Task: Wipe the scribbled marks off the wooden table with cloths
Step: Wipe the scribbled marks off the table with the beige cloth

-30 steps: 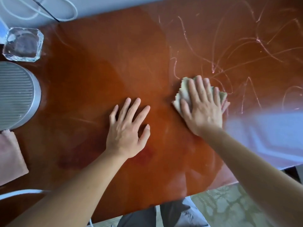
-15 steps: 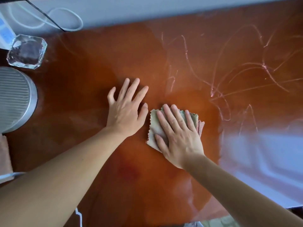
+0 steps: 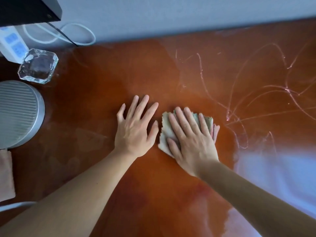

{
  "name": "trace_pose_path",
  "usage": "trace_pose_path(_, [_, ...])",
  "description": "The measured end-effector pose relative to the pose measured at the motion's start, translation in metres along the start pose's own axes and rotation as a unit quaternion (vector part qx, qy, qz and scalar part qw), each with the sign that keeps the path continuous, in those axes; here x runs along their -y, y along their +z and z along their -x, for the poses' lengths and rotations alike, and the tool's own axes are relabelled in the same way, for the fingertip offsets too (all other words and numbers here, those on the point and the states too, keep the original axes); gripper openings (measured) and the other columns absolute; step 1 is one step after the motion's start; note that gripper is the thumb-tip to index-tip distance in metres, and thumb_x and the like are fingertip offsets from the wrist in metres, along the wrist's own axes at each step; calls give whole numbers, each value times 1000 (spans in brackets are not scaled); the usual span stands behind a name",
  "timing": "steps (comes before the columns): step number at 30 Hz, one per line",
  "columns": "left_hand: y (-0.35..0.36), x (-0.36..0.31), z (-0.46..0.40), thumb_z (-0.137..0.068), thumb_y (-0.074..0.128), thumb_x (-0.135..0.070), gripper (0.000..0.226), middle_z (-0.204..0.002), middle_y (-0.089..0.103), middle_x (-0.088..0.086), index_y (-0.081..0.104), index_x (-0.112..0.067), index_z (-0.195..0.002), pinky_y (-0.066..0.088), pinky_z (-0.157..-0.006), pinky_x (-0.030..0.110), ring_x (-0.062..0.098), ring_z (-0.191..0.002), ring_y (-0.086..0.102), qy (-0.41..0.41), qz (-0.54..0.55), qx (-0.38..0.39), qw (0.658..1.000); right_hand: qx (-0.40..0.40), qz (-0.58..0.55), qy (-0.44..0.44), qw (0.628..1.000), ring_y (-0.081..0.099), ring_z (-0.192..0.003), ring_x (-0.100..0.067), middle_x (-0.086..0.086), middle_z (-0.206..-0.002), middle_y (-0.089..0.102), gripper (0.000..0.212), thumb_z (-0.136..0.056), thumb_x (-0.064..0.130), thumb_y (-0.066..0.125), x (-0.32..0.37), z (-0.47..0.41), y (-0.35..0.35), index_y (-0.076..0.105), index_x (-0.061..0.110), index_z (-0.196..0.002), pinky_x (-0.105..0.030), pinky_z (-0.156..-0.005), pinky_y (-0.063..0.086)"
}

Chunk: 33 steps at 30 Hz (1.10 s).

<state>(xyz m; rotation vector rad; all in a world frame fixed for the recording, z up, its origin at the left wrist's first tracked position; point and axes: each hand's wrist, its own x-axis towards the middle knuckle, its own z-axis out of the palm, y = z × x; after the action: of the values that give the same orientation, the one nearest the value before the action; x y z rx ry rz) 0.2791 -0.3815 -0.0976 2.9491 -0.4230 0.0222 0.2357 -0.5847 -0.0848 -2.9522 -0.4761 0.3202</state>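
Observation:
A glossy reddish-brown wooden table (image 3: 95,103) fills the view. Pale pink scribbled marks (image 3: 239,93) cross its right half. My right hand (image 3: 189,137) lies flat with straight fingers on a folded pale green cloth (image 3: 165,130) with a pinked edge, pressing it to the wood just left of the marks. A pink layer of the cloth peeks out at its right edge. My left hand (image 3: 135,127) rests flat on the bare wood right beside the cloth, fingers spread, holding nothing.
A grey ribbed round object (image 3: 17,112) stands at the left edge, with a clear glass dish (image 3: 38,65) behind it. A white power strip (image 3: 12,47) and cables lie at the back left. A pink cloth (image 3: 6,173) lies at the left edge.
My right hand slid the cloth left and toward me, away from the scribbles, ending beside my left hand. The view shifted, so more of the wall behind the table shows.

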Motion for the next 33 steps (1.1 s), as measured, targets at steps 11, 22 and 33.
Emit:
trace_pose_path(11, [-4,-2,-1,-100,40,-43,53,-163,37,4,49,-28,-150,20,-121,57,29,-153,28,-14,17,0,1000,-4,27,44,999,-9,-158,-21,0,-172,-1,68,-104,57,7,-44,-105,-25,2,24,-164,-47,-127,-7])
trace_pose_path(22, [-1,-1,0,-100,38,-46,54,-163,37,4,48,-29,-150,22,-120,57,29,-152,30,-8,14,-14,1000,4,22,-33,999,-1,-158,-21,0,-171,6,68,-106,56,16,-29,-36,-8,11,22,-164,-50,-128,1])
trace_pose_path(33, [-2,-1,0,-99,41,-45,53,-162,38,3,50,-29,-149,22,-120,56,28,-153,30,-14,26,-12,1000,-20,11,41,999,-12,-157,-21,0,-172,-4,68,-104,56,6,-33,-101,-25,0,25,-164,-47,-127,-7])
